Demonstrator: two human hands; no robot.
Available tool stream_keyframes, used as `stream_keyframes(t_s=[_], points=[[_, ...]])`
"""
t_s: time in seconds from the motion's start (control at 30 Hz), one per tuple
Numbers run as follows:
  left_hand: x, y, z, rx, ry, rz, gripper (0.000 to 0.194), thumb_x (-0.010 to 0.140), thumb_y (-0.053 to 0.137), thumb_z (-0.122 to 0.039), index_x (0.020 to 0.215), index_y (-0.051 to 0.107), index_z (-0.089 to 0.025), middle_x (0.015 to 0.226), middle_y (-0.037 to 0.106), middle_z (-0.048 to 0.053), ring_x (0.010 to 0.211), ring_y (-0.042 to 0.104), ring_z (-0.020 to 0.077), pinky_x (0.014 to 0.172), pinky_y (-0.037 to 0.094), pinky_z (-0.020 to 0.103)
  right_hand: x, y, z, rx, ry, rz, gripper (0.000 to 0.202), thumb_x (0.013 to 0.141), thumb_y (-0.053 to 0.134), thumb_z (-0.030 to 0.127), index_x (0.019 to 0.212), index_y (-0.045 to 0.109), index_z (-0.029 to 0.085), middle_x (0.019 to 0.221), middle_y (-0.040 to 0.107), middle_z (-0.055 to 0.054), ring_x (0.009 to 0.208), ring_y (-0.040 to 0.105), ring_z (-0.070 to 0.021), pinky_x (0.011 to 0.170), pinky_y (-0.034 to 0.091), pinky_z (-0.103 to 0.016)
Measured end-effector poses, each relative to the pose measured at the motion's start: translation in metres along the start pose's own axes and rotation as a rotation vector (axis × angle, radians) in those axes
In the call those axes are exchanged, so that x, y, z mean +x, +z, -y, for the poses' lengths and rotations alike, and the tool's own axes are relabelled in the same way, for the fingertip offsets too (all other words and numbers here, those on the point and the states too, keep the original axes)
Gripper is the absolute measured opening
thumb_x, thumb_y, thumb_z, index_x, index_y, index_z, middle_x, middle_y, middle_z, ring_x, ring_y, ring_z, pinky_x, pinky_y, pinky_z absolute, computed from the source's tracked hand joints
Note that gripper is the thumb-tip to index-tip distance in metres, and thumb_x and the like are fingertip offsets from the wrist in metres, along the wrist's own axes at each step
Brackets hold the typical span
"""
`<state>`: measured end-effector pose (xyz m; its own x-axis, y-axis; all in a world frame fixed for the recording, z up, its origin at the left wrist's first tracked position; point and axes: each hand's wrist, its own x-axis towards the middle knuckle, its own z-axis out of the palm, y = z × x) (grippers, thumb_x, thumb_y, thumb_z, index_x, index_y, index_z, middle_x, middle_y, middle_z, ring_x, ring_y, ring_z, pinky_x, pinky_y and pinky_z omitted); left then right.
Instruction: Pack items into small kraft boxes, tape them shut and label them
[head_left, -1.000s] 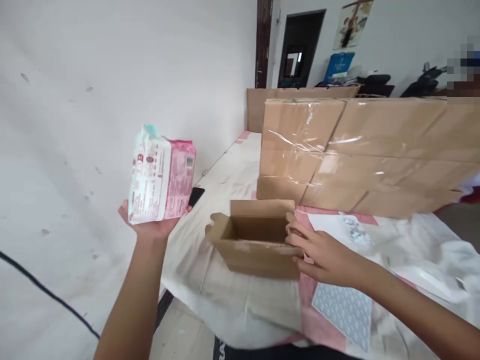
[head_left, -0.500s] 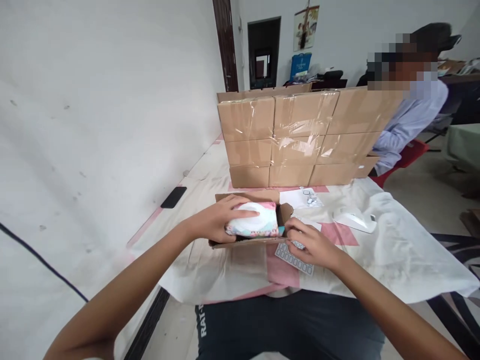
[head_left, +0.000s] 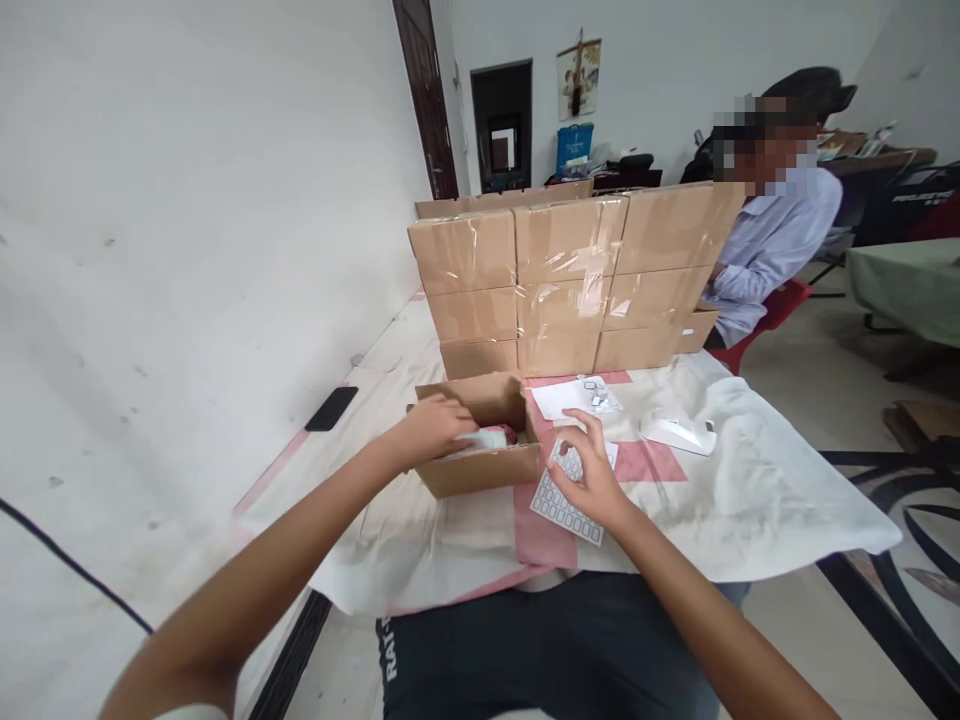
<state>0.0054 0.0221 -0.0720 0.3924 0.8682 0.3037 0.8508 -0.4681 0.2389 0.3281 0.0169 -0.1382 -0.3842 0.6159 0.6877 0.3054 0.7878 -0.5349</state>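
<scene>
Tabletop [head_left: 465, 545]: spreading under the open box [head_left: 480, 473] and wearing a loose white cloth [head_left: 780, 480]; a snag in these creases could be pulling the box askew.

Carton stack [head_left: 568, 250], taped: standing behind the open box; a hard backward shove on the box could be jarring it.

The open box itself, cardboard: sitting with its mouth facing upward; nothing is visibly steadying its right end, so uneven pressure from the left could be making it slide or tilt.

Packet [head_left: 491, 438], pale with a reddish end: lying inside the open box, only partly showing; crooked pushing could be wedging it against a wall or creasing its wrap.

Printed sheet [head_left: 570, 510]: lying just right of the open box; a low sweep there could be dragging it.

Hands, two: the left hand [head_left: 435, 430] is resting over the open box's left end, its fingers meeting the packet; whether they are gripping or merely pressing, one cannot tell. The right hand [head_left: 592, 470] is hovering right of the open box, thumb and fingers curving well apart, holding nothing.
</scene>
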Motion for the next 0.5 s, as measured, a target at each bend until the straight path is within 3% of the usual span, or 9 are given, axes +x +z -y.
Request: stream_keyframes(t_s=[0.07,0.1,0.17,0.2,0.27,0.3,0.37,0.43,0.5], points=[[-0.022,-0.012,0.010,-0.085,-0.086,-0.217,0.045,0.092,0.047,-0.065,0.107,0.070,-0.030,0.108,0.071,0.008,0.109,0.063,0.0284,0.103,0.047,0.043,0.002,0.011,-0.005,0.065,0.079,0.003,0.051,0.092,0.063,0.031,0.140,0.048,0.027,0.147,0.047,-0.016,0.138,0.047,-0.0304,0.106,0.047,-0.051],[-0.036,-0.014,0.013,-0.133,-0.131,-0.320,0.052,0.097,0.033,-0.064,0.113,0.067,-0.028,0.111,0.070,0.010,0.112,0.062,0.0292,0.104,0.046,0.046,0.005,0.017,-0.007,0.096,0.091,0.053,0.051,0.092,0.064,0.033,0.140,0.050,0.027,0.145,0.052,-0.014,0.140,0.045,-0.0305,0.110,0.044,-0.052],[-0.062,-0.006,0.016,-0.230,-0.188,-0.454,0.068,0.099,0.008,-0.061,0.117,0.062,-0.024,0.118,0.067,0.013,0.120,0.060,0.0300,0.106,0.046,0.049,0.010,0.032,-0.009,0.142,0.113,0.105,0.031,0.093,0.062,0.034,0.122,0.064,0.027,0.129,0.065,-0.010,0.133,0.051,-0.0294,0.111,0.042,-0.052],[-0.072,0.003,0.016,-0.279,-0.192,-0.471,0.073,0.098,0.003,-0.063,0.118,0.061,-0.023,0.124,0.065,0.014,0.124,0.059,0.0306,0.107,0.046,0.049,0.012,0.040,-0.009,0.153,0.150,0.070,0.019,0.093,0.061,0.033,0.109,0.069,0.025,0.118,0.068,-0.009,0.125,0.055,-0.0289,0.108,0.044,-0.051],[-0.083,0.023,0.014,-0.359,-0.193,-0.439,0.071,0.096,0.014,-0.070,0.123,0.060,-0.024,0.134,0.063,0.014,0.127,0.058,0.0321,0.106,0.049,0.048,0.017,0.053,-0.008,0.169,0.277,-0.067,0.012,0.090,0.061,0.032,0.095,0.068,0.024,0.101,0.069,-0.007,0.109,0.060,-0.0275,0.100,0.049,-0.048],[-0.083,0.033,0.013,-0.386,-0.204,-0.413,0.066,0.095,0.027,-0.071,0.128,0.059,-0.025,0.135,0.063,0.013,0.125,0.060,0.0324,0.105,0.051,0.048,0.020,0.059,-0.008,0.184,0.345,-0.137,0.015,0.087,0.063,0.032,0.099,0.066,0.023,0.101,0.068,-0.007,0.105,0.061,-0.0268,0.096,0.051,-0.046],[-0.076,0.047,0.015,-0.420,-0.247,-0.387,0.055,0.093,0.047,-0.060,0.136,0.055,-0.028,0.131,0.066,0.010,0.117,0.064,0.0311,0.102,0.053,0.048,0.027,0.067,-0.009,0.235,0.449,-0.220,0.042,0.082,0.066,0.032,0.123,0.059,0.023,0.121,0.064,-0.011,0.106,0.062,-0.0255,0.091,0.054,-0.043],[-0.062,0.054,0.022,-0.446,-0.278,-0.409,0.050,0.092,0.051,-0.045,0.139,0.053,-0.030,0.138,0.062,0.009,0.125,0.060,0.0304,0.107,0.049,0.049,0.039,0.070,-0.012,0.283,0.492,-0.194,0.078,0.077,0.068,0.029,0.149,0.038,0.024,0.146,0.050,-0.015,0.115,0.060,-0.0252,0.091,0.055,-0.040],[-0.047,0.057,0.033,-0.469,-0.286,-0.457,0.056,0.085,0.055,-0.035,0.141,0.051,-0.029,0.153,0.048,0.009,0.144,0.043,0.0316,0.118,0.039,0.051,0.053,0.072,-0.016,0.257,0.502,-0.098,0.098,0.073,0.068,0.025,0.159,0.020,0.026,0.157,0.040,-0.015,0.128,0.054,-0.0263,0.098,0.052,-0.042]])
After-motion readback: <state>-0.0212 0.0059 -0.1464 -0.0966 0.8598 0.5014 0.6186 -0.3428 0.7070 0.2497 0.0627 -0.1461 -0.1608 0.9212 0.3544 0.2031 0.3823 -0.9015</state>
